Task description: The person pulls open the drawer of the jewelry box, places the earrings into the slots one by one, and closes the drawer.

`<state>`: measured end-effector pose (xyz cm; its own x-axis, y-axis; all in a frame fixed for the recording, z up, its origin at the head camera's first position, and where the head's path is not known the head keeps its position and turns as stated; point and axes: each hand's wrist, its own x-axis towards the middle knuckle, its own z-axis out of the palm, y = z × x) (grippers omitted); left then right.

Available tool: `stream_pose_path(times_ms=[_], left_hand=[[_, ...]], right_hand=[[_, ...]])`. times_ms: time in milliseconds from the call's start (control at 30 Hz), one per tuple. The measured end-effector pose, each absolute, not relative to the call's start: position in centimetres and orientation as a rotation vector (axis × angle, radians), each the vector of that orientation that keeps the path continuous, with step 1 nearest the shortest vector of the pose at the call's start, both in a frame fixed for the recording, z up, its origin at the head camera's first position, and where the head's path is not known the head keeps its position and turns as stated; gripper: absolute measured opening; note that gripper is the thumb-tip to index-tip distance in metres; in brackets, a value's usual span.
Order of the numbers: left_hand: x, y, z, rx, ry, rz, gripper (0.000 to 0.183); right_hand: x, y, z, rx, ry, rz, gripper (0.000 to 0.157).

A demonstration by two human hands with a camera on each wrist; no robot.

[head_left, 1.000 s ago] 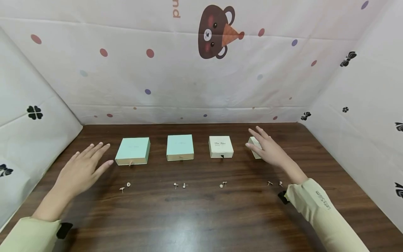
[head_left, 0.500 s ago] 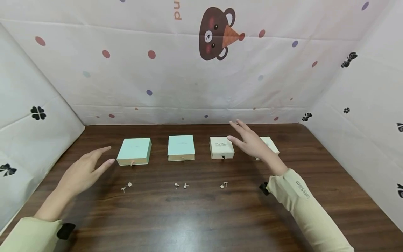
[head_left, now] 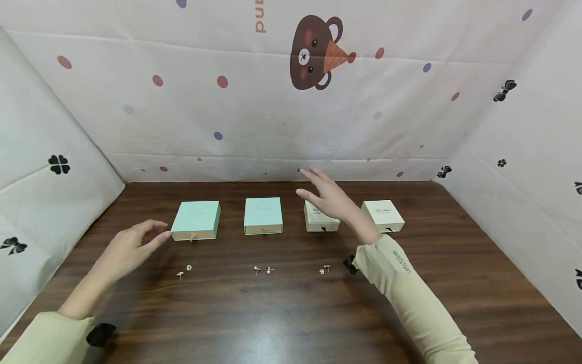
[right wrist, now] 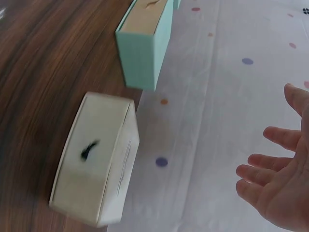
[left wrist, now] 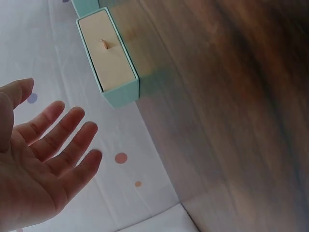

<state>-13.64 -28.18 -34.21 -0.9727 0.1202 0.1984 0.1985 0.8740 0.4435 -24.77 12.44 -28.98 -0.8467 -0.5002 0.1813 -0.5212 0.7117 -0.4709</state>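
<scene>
My left hand (head_left: 125, 250) hovers by the left edge of a large mint-green drawer box (head_left: 195, 215). Its fingers are loosely bent, and the left wrist view shows them apart from the box. My right hand (head_left: 334, 202) is raised over a cream drawer box (head_left: 322, 224) and covers part of it in the head view. Its fingers are extended and hold nothing. Between these stands a second mint-green box (head_left: 262, 211); at the far right is another cream box (head_left: 383, 212). Small stud earrings (head_left: 189, 268) lie in pairs before the boxes.
The dark wooden table (head_left: 291, 313) ends at a white printed cloth (head_left: 182, 111) behind the boxes. More cloth stands on both sides. My right sleeve (head_left: 404, 288) crosses the table's right half and hides what lies beneath it.
My right hand has swept left from the far-right cream box to above the other cream box, uncovering the first. My left fingers have bent more, and the hand has come slightly lower. The boxes stay put.
</scene>
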Motion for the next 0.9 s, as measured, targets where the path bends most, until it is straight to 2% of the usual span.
stream_pose_path(times_ms=[333,900], left_hand=[[-14.0,-27.9,-34.3,-0.178,-2.921,-0.797,0.036],[-14.6,-27.6,-34.8,-0.089,-3.033,-1.009,0.044]], right_hand=[[-25.2,8.2,-29.2,0.987,-2.816,0.866,0.059],[-25.2,1.6,-30.8,1.12,-2.86,0.917,0.056]])
